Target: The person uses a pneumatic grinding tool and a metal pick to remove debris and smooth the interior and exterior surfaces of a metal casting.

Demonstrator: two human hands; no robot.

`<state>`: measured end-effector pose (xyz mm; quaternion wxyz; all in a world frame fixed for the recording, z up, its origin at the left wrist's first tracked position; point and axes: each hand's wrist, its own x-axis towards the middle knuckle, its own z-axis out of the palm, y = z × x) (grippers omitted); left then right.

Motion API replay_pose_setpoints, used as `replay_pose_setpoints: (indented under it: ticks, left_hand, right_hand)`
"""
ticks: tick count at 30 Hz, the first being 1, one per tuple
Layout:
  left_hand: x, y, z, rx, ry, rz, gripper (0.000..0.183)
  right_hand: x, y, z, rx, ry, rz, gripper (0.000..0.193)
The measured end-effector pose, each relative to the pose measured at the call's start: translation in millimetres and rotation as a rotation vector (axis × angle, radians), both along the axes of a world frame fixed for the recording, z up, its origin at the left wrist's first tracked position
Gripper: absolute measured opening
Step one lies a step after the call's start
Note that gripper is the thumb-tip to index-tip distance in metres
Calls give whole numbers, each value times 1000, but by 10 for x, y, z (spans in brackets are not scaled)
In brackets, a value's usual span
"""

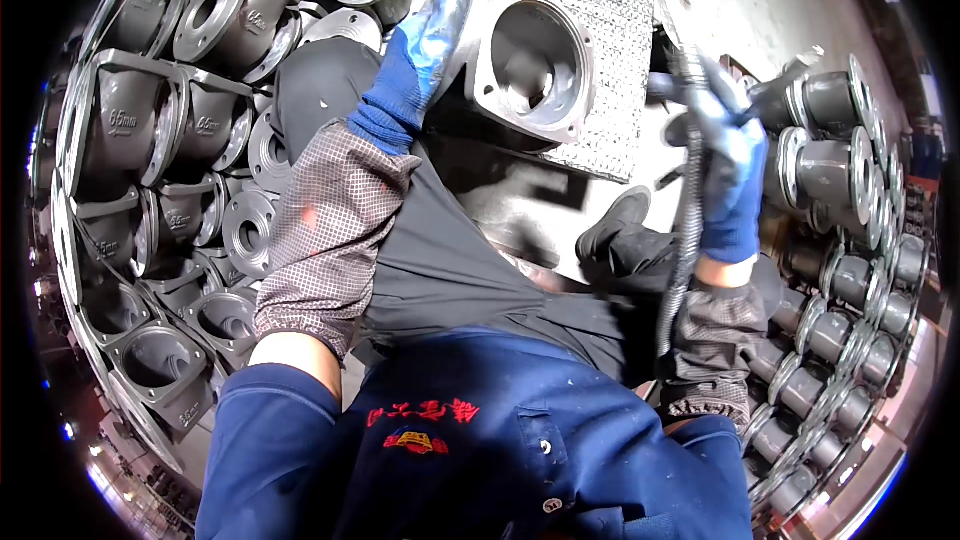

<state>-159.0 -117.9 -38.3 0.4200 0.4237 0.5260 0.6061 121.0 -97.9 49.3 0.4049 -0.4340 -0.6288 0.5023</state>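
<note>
Left hand [425,48]: blue-gloved, stretched to the far side, fingers [455,2] extended and held together. Left forearm [325,230] slants in from near left, check-covered, skin bare by the left elbow [300,358]. Right hand [732,145]: also blue-gloved, motion-blurred, curled closed. Right wrist [725,272] bare in a narrow band. Right forearm [715,340] points almost straight away.

Light is harsh, edges bend darkly, the right grip [732,155] blurs.
</note>
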Motion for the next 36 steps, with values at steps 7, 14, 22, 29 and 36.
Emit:
replay_pose_setpoints:
  ticks: [7,14,22,29,36]
  left_hand:
    - [-43,-109,165,26,10,-141,55]
    - [-77,-247,48,317,358,-59,36]
    - [82,-362,327,24,-245,-166,48]
    - [-46,-309,172,47,-308,-251,52]
    - [8,-413,222,209,-143,-252,43]
  right_hand:
    - [-1004,-414,-193,-449,280,372,48]
    - [-1184,-602,-26,-543,44,285,26]
    - [-1496,-672,-213,308,-880,48,30]
    - [-1587,-648,-282,424,-800,113,28]
    - [-1419,-490,-655,-1141,1101,708,45]
